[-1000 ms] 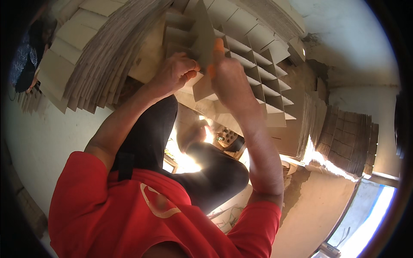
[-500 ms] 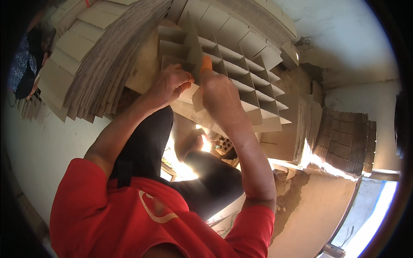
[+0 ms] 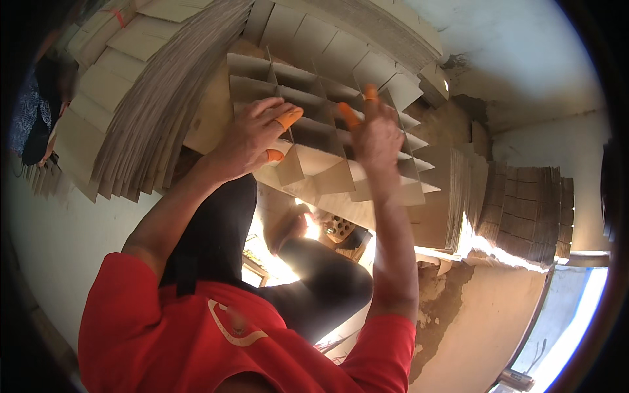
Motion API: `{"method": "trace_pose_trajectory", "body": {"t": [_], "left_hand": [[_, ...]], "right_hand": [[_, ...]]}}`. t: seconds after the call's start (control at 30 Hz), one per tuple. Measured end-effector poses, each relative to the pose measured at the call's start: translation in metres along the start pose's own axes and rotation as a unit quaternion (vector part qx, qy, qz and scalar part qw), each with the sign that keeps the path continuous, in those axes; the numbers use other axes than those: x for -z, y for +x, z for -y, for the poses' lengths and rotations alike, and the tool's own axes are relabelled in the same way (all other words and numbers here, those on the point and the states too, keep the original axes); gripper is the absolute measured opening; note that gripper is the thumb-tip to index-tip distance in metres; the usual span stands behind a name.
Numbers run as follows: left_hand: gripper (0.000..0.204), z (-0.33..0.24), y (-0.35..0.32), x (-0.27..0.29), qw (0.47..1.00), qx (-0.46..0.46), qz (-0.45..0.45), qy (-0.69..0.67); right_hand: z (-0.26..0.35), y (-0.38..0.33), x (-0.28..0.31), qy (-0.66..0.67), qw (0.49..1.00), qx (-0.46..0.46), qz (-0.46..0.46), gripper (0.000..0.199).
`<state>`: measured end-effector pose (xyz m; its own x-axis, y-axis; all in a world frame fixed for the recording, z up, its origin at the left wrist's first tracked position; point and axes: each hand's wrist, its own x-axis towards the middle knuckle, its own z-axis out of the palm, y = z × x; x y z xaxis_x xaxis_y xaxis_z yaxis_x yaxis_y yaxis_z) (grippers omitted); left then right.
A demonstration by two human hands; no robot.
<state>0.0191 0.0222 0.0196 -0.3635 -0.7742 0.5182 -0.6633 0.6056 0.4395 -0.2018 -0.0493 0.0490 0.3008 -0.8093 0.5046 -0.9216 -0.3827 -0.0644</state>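
While both of my arms reach up in front of me, my left hand [image 3: 252, 134] is curled onto the near edge of a cardboard divider grid [image 3: 314, 141], a lattice of crossing brown strips that form rows of open cells. Its fingers wrap over one strip, and 2 of them wear orange rubber fingertip covers [image 3: 288, 119], so that hand has a closed hold on the grid's left part. My right hand [image 3: 377, 141] lies against the grid's right part with 2 orange-capped fingers pointing up and spread apart; it touches the strips, but I cannot tell whether it clamps any of them. That grid sits between my hands, above my knees in dark trousers [image 3: 321, 281]. Beside it on the left leans a thick stack of flat cardboard sheets [image 3: 151, 111], and more folded cardboard is piled at the right [image 3: 524, 209]. My red shirt [image 3: 216, 347] fills the bottom of the view.
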Motion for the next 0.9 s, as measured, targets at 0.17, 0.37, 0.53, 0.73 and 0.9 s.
{"method": "trace_pose_trajectory", "body": {"t": [0.17,0.37,0.53,0.73,0.9], "left_hand": [[0.089,0.025,0.035,-0.008,0.992,-0.018,0.097,0.072],[0.054,0.064,0.076,-0.02,0.961,-0.014,0.276,0.017],[0.026,0.027,0.084,0.0,0.975,-0.105,0.173,0.094],[0.03,-0.033,0.08,0.091,0.904,-0.223,-0.189,0.311],[0.042,0.017,0.052,0.172,0.813,-0.071,-0.235,0.528]], "right_hand": [[-0.059,0.002,-0.009,0.069,0.978,-0.096,0.173,0.076],[-0.009,-0.051,0.017,0.183,0.97,0.112,0.114,0.055],[0.009,-0.068,0.053,0.09,0.989,0.111,-0.027,0.049],[0.008,-0.095,0.107,-0.038,0.974,0.105,-0.198,0.038],[-0.001,-0.134,0.089,-0.045,0.993,0.063,-0.084,0.029]]}}
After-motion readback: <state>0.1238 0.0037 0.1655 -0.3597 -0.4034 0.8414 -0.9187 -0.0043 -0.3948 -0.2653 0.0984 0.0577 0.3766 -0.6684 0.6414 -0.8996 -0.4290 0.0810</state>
